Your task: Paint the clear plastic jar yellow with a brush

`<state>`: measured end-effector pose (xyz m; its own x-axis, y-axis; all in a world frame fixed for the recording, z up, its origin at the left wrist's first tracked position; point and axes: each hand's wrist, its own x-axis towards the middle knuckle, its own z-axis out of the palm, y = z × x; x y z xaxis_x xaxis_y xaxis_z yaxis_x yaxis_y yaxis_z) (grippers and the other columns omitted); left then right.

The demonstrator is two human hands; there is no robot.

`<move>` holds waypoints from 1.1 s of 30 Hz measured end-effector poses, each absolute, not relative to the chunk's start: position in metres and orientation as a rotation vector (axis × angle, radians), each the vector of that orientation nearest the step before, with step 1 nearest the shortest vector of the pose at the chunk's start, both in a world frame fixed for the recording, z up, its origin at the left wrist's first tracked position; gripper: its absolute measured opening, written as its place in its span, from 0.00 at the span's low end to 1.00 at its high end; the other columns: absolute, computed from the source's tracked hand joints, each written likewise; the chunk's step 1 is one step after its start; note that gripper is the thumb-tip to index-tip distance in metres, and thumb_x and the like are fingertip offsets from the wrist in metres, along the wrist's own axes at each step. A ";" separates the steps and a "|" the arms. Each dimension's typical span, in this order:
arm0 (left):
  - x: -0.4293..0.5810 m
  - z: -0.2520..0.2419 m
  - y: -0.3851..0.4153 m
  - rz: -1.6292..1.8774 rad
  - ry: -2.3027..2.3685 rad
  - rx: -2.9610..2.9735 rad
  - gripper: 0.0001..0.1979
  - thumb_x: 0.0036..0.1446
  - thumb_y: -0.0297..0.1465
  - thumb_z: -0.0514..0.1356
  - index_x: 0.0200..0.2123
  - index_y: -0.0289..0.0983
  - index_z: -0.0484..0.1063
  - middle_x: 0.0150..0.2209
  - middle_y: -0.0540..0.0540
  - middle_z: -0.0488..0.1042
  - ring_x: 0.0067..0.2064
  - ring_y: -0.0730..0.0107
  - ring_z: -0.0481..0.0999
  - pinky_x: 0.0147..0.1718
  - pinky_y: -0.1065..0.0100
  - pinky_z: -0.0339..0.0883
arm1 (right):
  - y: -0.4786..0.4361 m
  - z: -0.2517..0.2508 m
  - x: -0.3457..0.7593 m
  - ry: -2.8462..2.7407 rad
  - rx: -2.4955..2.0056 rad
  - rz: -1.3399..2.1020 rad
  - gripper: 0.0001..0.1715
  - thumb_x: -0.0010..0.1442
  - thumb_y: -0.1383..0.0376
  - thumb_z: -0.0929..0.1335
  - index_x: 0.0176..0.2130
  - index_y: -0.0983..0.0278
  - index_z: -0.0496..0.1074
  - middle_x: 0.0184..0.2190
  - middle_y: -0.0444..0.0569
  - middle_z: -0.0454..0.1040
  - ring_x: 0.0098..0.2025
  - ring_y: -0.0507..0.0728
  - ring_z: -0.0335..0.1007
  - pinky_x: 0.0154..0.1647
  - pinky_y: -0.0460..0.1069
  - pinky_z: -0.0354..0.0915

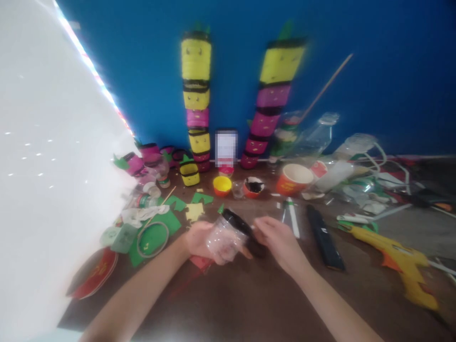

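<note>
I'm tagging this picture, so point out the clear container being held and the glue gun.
Clear container (221,238): head view, on its transparent side.
Glue gun (402,256): head view, on its yellow body.

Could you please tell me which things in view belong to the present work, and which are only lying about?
In the work:
clear plastic container, held in the left hand
its black rim, right hand close by, contact blurred
probably the small bowl with black contents

Apparently only lying about:
yellow glue gun
black oblong case
red bowl

A glue gun lies right of the held jar, a ring left.
</note>
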<state>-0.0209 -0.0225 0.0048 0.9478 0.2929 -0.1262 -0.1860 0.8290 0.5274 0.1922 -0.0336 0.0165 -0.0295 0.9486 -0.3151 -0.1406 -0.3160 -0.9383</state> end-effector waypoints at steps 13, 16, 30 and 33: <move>-0.021 0.001 -0.023 0.301 0.204 0.513 0.39 0.34 0.49 0.59 0.45 0.26 0.67 0.34 0.39 0.67 0.30 0.70 0.59 0.24 0.71 0.41 | -0.032 0.017 0.200 -1.074 -1.432 1.401 0.26 0.41 0.46 0.73 0.27 0.67 0.72 0.21 0.47 0.71 0.22 0.48 0.61 0.23 0.45 0.58; -0.020 0.001 -0.024 0.311 0.195 0.532 0.37 0.35 0.49 0.59 0.44 0.26 0.68 0.28 0.42 0.65 0.29 0.70 0.59 0.24 0.70 0.43 | -0.032 0.018 0.201 -1.069 -1.422 1.405 0.26 0.41 0.47 0.73 0.27 0.67 0.72 0.21 0.47 0.70 0.22 0.48 0.61 0.22 0.44 0.57; -0.022 0.004 -0.024 0.300 0.252 0.542 0.36 0.32 0.50 0.59 0.41 0.29 0.69 0.26 0.44 0.64 0.29 0.70 0.59 0.25 0.70 0.43 | -0.031 0.013 0.202 -0.997 -1.354 1.419 0.25 0.43 0.47 0.72 0.25 0.67 0.72 0.20 0.46 0.69 0.20 0.47 0.57 0.19 0.44 0.52; -0.021 0.003 -0.024 0.286 0.247 0.535 0.37 0.32 0.50 0.59 0.42 0.28 0.68 0.28 0.43 0.65 0.29 0.69 0.59 0.25 0.70 0.43 | -0.033 0.017 0.199 -1.043 -1.419 1.401 0.23 0.42 0.48 0.73 0.26 0.66 0.72 0.20 0.45 0.69 0.20 0.47 0.59 0.21 0.44 0.55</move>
<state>-0.0214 -0.0237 0.0033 0.9312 0.3293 -0.1560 -0.2018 0.8225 0.5318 0.1994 -0.0333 0.0175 0.0187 0.9602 -0.2786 -0.0082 -0.2785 -0.9604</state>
